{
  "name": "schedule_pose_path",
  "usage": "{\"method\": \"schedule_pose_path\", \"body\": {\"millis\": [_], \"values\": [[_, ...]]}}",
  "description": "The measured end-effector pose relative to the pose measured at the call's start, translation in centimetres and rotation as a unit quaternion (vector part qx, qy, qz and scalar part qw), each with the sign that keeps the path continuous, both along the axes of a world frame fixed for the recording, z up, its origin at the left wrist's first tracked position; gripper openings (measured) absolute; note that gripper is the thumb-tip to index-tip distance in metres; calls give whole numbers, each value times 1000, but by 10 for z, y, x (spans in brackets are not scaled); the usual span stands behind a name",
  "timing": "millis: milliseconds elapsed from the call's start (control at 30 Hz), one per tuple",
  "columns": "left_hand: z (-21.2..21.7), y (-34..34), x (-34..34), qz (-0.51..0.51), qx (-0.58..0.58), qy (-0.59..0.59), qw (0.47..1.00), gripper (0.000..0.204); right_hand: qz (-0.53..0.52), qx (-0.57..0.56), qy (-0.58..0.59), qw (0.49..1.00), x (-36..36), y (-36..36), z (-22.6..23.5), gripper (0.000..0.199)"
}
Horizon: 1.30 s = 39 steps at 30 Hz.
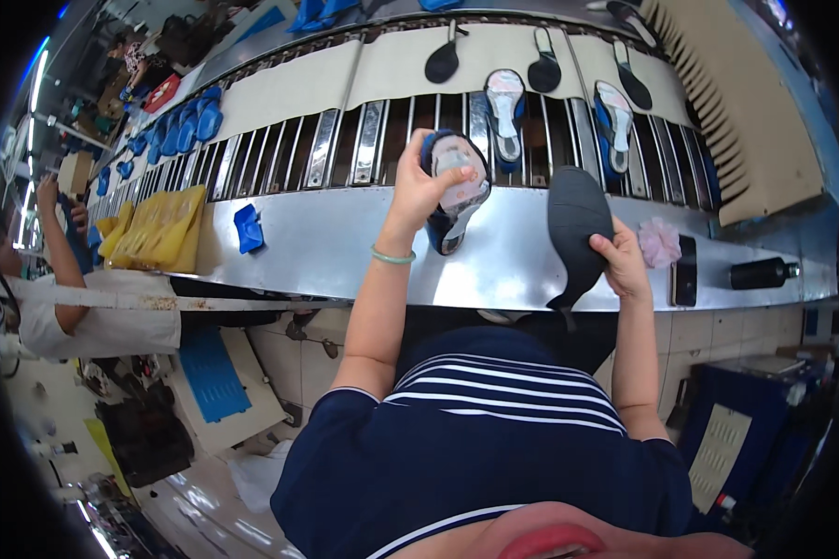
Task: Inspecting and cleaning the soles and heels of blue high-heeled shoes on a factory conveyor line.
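My left hand (424, 194) is closed round a dark blue shoe (459, 156) without an outsole, its pale, patchy underside turned up and my thumb lying across it. In my right hand (620, 264) is a black shoe sole (578, 219), pinched at its edge between thumb and fingers. The sole hangs over the metal ledge, apart from the shoe. On the rollers beyond lie two more shoes with undersides up, a blue-edged one (505, 104) and another (615, 119) to its right. Past them, black soles (545, 73) rest on a cream sheet.
A roller conveyor (280, 154) runs behind the metal ledge (317, 244). Yellow bags (163, 228) and a blue piece (249, 229) lie left; a pink scrunchie (660, 242), a phone (683, 270) and a black bottle (760, 274) right. A co-worker's arm (61, 233) shows far left.
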<state>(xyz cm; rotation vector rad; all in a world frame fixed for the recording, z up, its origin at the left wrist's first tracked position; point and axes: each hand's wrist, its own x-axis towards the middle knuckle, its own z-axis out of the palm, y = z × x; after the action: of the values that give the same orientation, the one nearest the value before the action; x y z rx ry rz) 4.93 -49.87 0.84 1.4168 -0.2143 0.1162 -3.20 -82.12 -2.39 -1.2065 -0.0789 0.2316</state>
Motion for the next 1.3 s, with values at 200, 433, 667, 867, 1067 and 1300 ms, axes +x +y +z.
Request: {"method": "schedule_pose_path", "body": {"millis": [200, 433, 667, 867, 1067, 1300], "values": [[5, 35, -21, -9, -119, -2, 993, 39, 125, 44, -33, 991, 10, 63, 26, 50], [-16, 33, -26, -17, -229, 0, 973, 62, 194, 15, -18, 981, 17, 117, 27, 44], [-21, 23, -23, -10, -288, -33, 957, 69, 163, -26, -18, 986, 23, 143, 24, 32], [-13, 10, -19, -39, -256, -39, 965, 84, 167, -46, -29, 984, 34, 144, 34, 32], [-11, -2, -6, -82, -293, -59, 951, 71, 128, -48, -21, 990, 51, 133, 41, 28], [-11, -2, -7, -102, -214, -51, 970, 46, 114, -50, -27, 992, 41, 124, 36, 27]]}}
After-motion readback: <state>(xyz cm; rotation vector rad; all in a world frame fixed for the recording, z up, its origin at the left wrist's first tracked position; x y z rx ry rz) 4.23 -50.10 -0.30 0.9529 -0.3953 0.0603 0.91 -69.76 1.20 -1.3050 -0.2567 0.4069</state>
